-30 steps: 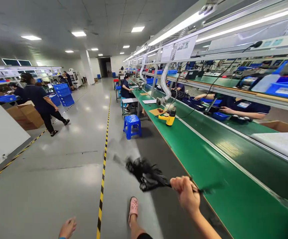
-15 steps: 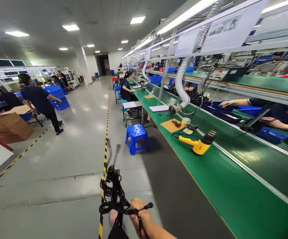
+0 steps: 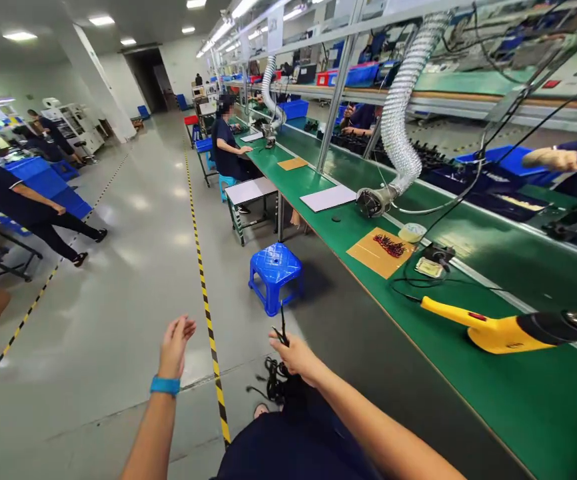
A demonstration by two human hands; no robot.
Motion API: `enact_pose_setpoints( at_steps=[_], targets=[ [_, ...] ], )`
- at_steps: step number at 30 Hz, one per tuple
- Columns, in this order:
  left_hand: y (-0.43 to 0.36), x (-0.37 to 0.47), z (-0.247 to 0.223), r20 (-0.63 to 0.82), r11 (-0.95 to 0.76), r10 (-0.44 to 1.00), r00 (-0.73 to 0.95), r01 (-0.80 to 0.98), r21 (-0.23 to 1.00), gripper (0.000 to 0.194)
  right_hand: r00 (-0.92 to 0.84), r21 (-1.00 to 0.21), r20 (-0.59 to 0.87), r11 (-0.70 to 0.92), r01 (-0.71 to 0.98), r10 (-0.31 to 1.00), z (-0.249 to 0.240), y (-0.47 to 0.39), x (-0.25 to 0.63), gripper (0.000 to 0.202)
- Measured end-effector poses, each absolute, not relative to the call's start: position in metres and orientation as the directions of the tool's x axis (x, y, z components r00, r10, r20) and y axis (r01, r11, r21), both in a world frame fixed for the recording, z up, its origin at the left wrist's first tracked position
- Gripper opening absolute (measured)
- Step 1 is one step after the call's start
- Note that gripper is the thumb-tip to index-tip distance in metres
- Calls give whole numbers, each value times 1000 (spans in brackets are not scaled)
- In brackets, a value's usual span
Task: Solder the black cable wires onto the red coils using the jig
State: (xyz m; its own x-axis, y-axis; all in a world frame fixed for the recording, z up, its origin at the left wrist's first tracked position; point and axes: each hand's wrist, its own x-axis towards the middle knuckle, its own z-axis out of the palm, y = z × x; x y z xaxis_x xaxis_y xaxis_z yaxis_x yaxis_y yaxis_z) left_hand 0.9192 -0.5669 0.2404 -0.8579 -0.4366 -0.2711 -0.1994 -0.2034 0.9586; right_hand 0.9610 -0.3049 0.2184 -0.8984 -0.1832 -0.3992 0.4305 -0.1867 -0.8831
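Note:
My right hand [image 3: 296,358] is closed round a bundle of black cables [image 3: 274,381]. Their thin ends stick up above the fist, and the coils hang below it in front of my dark clothing. To the left, over the grey floor, my left hand [image 3: 173,347] is raised with nothing in it, its fingers loosely bent and apart; a blue band [image 3: 165,385] circles that wrist. Ahead of my right hand stands a blue plastic stool [image 3: 275,275].
On the green bench [image 3: 448,393] at my right lie a yellow heat gun [image 3: 511,332] and a brown sheet [image 3: 372,259] with small dark red pieces. A flexible duct [image 3: 398,127] hangs above. Co-workers sit along the bench; one person [image 3: 16,200] walks at left. Striped tape [image 3: 204,293] marks the floor.
I have moved forward towards the stool, and the heat gun now appears closer. My left hand and forearm have come into clear view. The cables hang lower, still in my right hand.

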Motion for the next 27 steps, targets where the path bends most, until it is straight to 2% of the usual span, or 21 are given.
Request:
enact_pose_setpoints(
  at_steps=[3,4,6,7,9,11,15,20,22,25,27],
  targets=[
    [-495,836,241,-212,-183,-145,-966,-184,966,62,-882,-825,-432,-312,471,-189,214,-303,900,58],
    [-470,816,234,-197,-189,-1,-980,-193,963,70,-888,-810,-420,-365,460,-187,215,-302,879,59],
    [-426,783,217,-170,-143,413,-895,-248,958,82,-910,-780,-382,-472,411,-160,220,-297,834,61],
    [-408,768,208,-200,-40,538,-819,-262,964,82,-921,-766,-366,-520,378,-130,224,-292,808,61],
    [-384,736,196,-277,146,655,-703,-242,959,80,-932,-734,-359,-602,316,-52,230,-279,755,58],
    [-374,701,194,-349,264,701,-623,-228,937,75,-920,-684,-392,-675,277,19,234,-264,704,52],
    [-368,619,205,-440,412,734,-518,-176,894,50,-855,-554,-505,-805,213,121,228,-228,627,48],
    [-351,507,190,-423,491,740,-522,-11,871,40,-712,-512,-610,-859,19,349,206,-159,588,40],
    [-341,449,179,-395,514,719,-571,55,856,43,-589,-524,-661,-848,-81,465,194,-129,591,33],
    [-318,345,180,-315,533,691,-651,164,830,47,-273,-545,-763,-810,-218,587,172,-103,607,3],
    [-296,273,193,-235,533,688,-687,257,806,48,-73,-545,-808,-789,-282,584,158,-100,617,15]
  ],
)
